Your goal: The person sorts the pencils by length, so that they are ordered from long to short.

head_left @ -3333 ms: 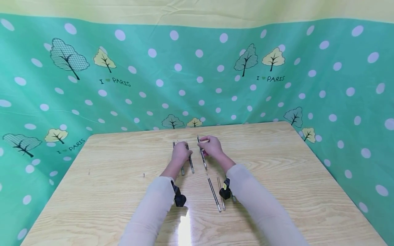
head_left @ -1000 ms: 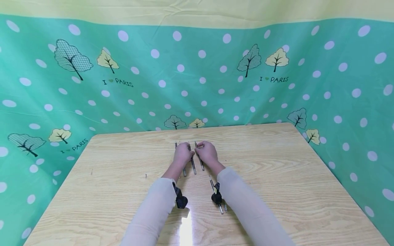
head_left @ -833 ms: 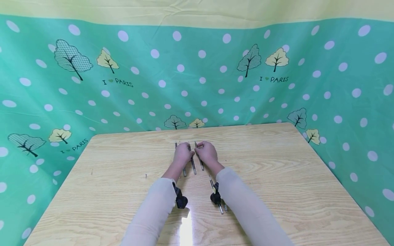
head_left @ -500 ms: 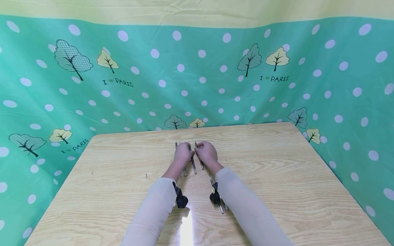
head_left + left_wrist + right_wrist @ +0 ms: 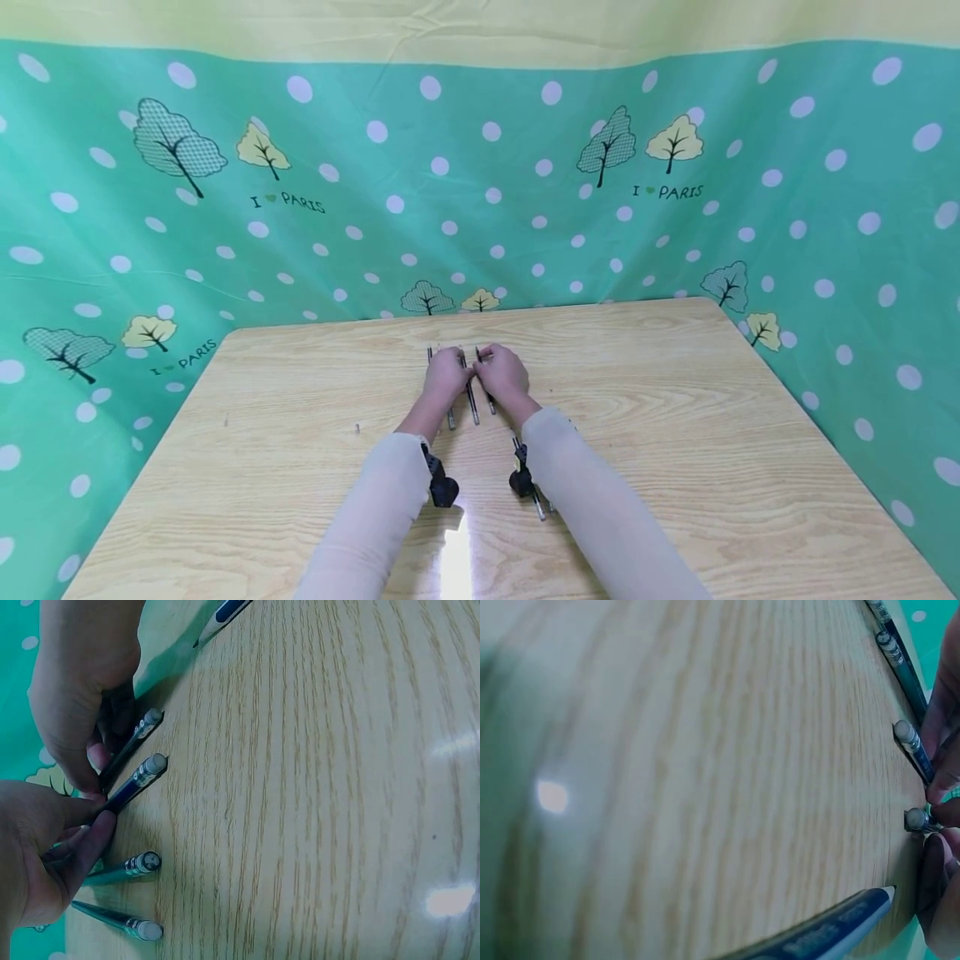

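Note:
Near the far middle of the table, my left hand (image 5: 446, 375) pinches a dark blue pencil (image 5: 136, 784) between thumb and fingers; its eraser end points toward me. Close on its right, my right hand (image 5: 504, 377) pinches another dark pencil (image 5: 491, 400) that lies roughly alongside it. The fingertips of both hands meet between these two pencils. Two greenish pencils with erasers, one here (image 5: 129, 868) and one farther left (image 5: 120, 921), lie by the left hand, partly hidden under it in the head view. Both hands hide the pencils' upper parts.
More pencils lie nearer me under the right forearm, one with its eraser end (image 5: 539, 505) showing; its sharpened tip (image 5: 889, 892) shows in the right wrist view. A tiny scrap (image 5: 357, 428) lies on the wooden table (image 5: 285, 483). A green dotted curtain (image 5: 360, 192) hangs behind the table.
Over the last few seconds, my right hand has brought its pencil left and down beside the left hand's pencil. Since about a second ago, the hands have hardly moved; the right forearm has shifted slightly left.

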{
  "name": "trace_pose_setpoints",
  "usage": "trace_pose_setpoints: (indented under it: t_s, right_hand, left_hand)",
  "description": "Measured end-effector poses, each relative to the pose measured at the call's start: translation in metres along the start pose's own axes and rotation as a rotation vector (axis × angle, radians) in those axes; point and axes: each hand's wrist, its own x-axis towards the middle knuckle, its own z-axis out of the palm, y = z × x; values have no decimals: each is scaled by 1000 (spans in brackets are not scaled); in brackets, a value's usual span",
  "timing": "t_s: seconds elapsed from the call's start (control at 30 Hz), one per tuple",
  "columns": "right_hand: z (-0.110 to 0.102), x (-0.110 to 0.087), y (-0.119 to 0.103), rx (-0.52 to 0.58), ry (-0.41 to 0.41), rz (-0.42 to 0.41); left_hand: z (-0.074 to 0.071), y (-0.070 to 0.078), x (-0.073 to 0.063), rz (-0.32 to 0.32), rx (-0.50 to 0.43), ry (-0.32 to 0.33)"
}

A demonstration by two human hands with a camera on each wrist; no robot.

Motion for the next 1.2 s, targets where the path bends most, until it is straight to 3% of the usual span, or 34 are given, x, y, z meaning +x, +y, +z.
trace_pose_setpoints:
  t_s: [0.23, 0.57, 1.2]
  right_hand:
    - [-4, -2, 0, 5, -8, 13]
    - [-13, -2, 2, 112, -16, 35]
    - [-39, -4, 3, 85, -11, 1]
  left_hand:
    - [1, 3, -3, 20, 13, 9]
    - [3, 5, -6, 31, 20, 18]
    - [3, 0, -3, 19, 0, 16]
